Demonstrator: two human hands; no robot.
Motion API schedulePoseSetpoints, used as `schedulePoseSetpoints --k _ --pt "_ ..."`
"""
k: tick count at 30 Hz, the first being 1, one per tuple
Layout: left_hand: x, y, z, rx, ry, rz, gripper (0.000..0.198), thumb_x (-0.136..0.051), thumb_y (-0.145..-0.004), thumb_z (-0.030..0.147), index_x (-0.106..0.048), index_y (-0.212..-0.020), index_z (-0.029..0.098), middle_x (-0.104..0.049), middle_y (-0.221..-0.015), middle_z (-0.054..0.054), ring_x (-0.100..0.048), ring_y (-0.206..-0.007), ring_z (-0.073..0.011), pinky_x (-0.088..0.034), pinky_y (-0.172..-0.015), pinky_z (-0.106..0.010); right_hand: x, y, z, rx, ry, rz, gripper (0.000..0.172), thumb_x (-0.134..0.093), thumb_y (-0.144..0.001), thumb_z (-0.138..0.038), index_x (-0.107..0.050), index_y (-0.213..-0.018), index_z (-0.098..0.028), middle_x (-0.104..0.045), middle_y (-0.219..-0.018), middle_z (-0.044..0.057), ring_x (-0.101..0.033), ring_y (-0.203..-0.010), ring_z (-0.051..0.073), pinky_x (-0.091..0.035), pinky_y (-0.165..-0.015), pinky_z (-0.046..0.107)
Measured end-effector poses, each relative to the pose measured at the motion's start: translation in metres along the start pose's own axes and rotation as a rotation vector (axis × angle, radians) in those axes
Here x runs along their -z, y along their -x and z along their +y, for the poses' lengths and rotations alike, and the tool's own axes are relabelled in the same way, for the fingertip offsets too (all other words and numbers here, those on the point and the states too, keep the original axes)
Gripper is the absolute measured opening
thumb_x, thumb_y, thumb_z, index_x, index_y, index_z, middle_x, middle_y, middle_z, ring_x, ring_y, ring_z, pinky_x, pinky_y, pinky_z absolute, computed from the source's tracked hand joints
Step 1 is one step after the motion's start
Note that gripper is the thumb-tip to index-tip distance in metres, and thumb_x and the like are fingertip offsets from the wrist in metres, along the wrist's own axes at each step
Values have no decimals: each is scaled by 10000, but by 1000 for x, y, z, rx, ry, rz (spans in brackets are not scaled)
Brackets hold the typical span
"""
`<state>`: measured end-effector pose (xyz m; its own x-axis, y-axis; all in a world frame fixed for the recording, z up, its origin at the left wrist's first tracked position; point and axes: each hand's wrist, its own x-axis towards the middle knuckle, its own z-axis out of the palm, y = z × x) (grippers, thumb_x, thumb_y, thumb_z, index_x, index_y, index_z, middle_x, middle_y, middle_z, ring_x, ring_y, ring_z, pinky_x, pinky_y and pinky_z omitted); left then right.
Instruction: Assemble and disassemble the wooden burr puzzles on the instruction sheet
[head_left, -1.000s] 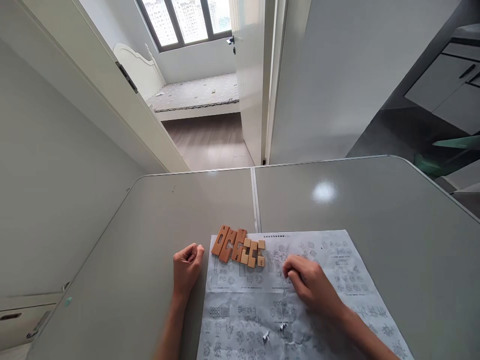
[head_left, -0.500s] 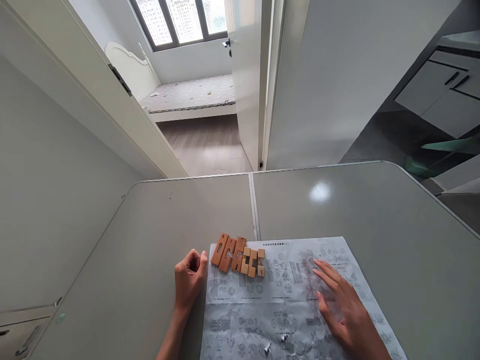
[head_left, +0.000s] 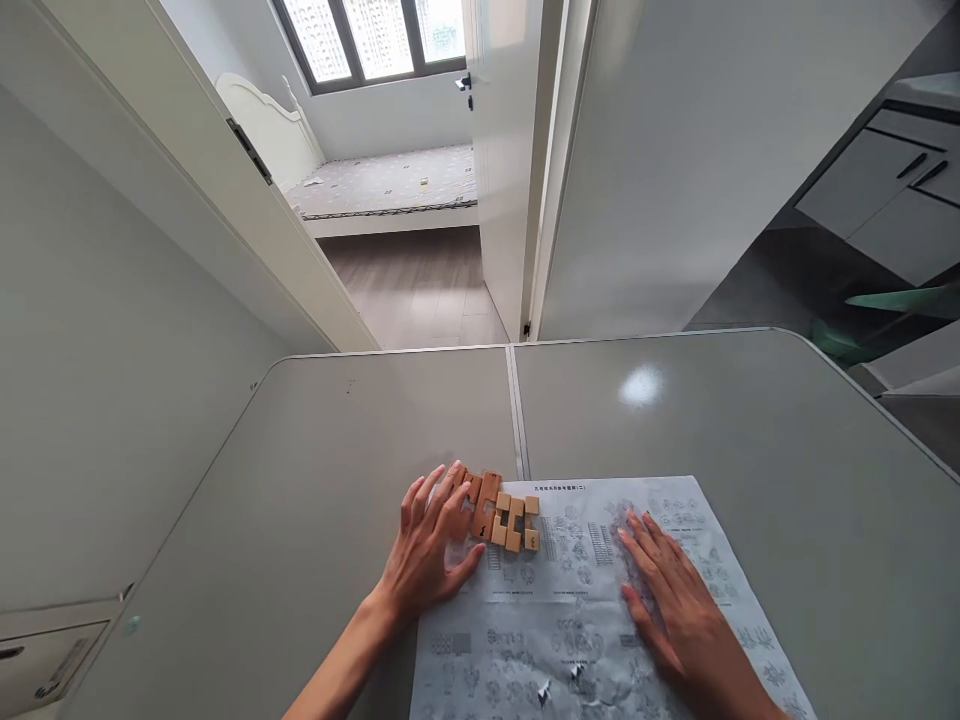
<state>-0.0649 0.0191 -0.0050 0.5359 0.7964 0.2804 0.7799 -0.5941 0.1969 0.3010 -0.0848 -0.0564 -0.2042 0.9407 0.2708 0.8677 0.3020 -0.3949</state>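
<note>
A group of notched wooden blocks lies side by side at the top left of a printed paper sheet [head_left: 570, 610]. The reddish-brown blocks [head_left: 486, 505] are on the left, the smaller light ones [head_left: 514, 524] on the right. My left hand [head_left: 427, 545] is spread at the left end of the group, its fingertips over the leftmost reddish block and partly hiding it; whether they touch it I cannot tell. My right hand [head_left: 671, 595] rests with fingers stretched on the right part of the sheet, holding nothing.
The sheet lies on a grey table [head_left: 337, 450] with a seam strip [head_left: 517, 410] down its middle. A wall is close on the left. Beyond the far edge are an open door [head_left: 506, 150] and a bed [head_left: 390, 185]. A green chair [head_left: 900, 299] stands at the right.
My left hand has opened from a curled fist and moved right, over the left end of the blocks. My right hand has settled slightly to the left. The view has shifted a little.
</note>
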Motion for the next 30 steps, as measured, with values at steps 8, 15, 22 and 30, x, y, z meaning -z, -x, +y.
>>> schedulePoseSetpoints --k 8,15,22,30 --pt "3 -7 2 -107 -45 -136 831 -558 -1013 265 -164 -1742 193 -270 -1787 -128 -184 -1677 -355 -69 -1355 -580 1 -5 -2 29 86 -42 724 -407 -1099 -290 -122 -1764 -263 -271 -1798 83 -301 -1637 363 -375 -1272 621" --pt "3 -9 2 -143 -24 -196 809 -529 -1033 252 -150 -1745 197 -203 -1803 -118 -149 -1681 -362 -129 -1356 -585 1 -7 -3 34 128 -83 739 -436 -1098 -300 -118 -1763 -256 -201 -1816 91 -261 -1651 359 -321 -1301 622" --pt "1 -9 0 -153 -15 -180 813 -496 -1044 237 -97 -1752 231 -171 -1814 -91 -143 -1683 -356 -179 -1355 -571 1 -9 -2 35 148 -109 743 -452 -1096 -281 -125 -1761 -238 -149 -1825 100 -217 -1664 351 -295 -1315 613" --pt "0 -11 0 -131 -8 -179 845 -483 -1047 244 -17 -1750 293 -145 -1818 -39 -172 -1676 -354 -219 -1355 -570 0 -12 -2 55 175 -68 759 -445 -1097 -283 -85 -1764 -238 -143 -1825 102 -233 -1661 343 -297 -1312 606"
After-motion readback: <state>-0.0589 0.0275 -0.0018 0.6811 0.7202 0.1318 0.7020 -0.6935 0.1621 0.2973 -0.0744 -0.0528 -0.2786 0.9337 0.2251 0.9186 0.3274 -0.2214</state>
